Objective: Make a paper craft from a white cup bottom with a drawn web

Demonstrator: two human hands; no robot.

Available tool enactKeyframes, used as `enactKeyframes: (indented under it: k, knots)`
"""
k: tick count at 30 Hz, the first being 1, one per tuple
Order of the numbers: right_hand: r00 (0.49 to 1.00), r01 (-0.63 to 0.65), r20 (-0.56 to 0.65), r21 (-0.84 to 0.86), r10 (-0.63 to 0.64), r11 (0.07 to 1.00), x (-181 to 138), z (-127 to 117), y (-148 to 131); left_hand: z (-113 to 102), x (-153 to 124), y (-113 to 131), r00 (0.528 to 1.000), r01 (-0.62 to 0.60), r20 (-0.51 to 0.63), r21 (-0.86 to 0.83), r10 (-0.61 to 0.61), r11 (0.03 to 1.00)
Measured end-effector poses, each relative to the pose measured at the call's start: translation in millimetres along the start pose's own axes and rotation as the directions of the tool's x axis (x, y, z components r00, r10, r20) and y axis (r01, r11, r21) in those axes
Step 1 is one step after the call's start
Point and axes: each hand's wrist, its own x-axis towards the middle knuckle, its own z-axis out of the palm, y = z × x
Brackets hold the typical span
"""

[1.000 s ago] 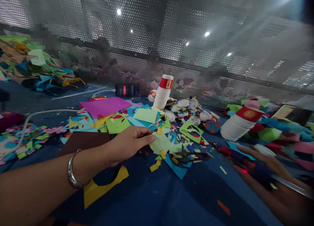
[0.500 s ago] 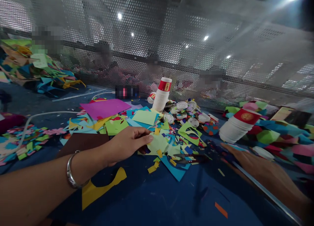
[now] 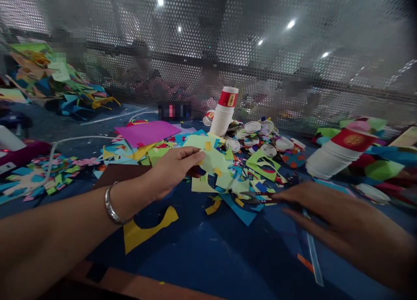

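My left hand (image 3: 171, 169), with a silver bangle on its wrist, pinches a pale green paper piece (image 3: 215, 165) with small yellow bits stuck to it and holds it lifted above the scraps. My right hand (image 3: 339, 219) is stretched out flat over the blue table (image 3: 215, 261), fingers pointing left toward a pair of scissors (image 3: 254, 199) lying among the scraps. A thin clear strip (image 3: 312, 252) lies beneath this hand. Motion blurs the right hand.
Coloured paper scraps cover the table. A yellow offcut (image 3: 146, 228) and a brown sheet (image 3: 119, 173) lie near my left arm. Two stacks of paper cups (image 3: 224, 112) (image 3: 339, 154) and several loose lids stand behind. A perforated metal screen (image 3: 208, 52) closes the far side.
My left hand has raised the pale green piece off the pile. My right hand has swept left across the table toward the scissors.
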Motion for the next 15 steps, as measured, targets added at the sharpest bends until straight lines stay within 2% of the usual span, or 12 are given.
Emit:
enactKeyframes:
  k: [2, 5, 9, 15]
  knots:
    - [0.979, 0.156, 0.112, 0.107, -0.168, 0.982, 27, 7, -31, -1, 2, -1, 1.0, 0.0, -0.025, -0.023, 0.0, 1.0]
    - [0.954, 0.187, 0.206, 0.16, -0.218, 0.969, 61, 23, -60, -3, 3, -2, 1.0, -0.013, -0.022, -0.03, 0.012, 0.999]
    - [0.944, 0.136, 0.27, 0.195, -0.187, 0.971, 79, 42, -71, -3, 4, -1, 1.0, -0.024, 0.001, -0.032, 0.024, 0.999]
    - [0.952, 0.014, 0.292, 0.272, -0.096, 0.962, 77, 52, -72, 0, 2, 0, 0.999, -0.019, 0.034, -0.048, 0.021, 0.999]
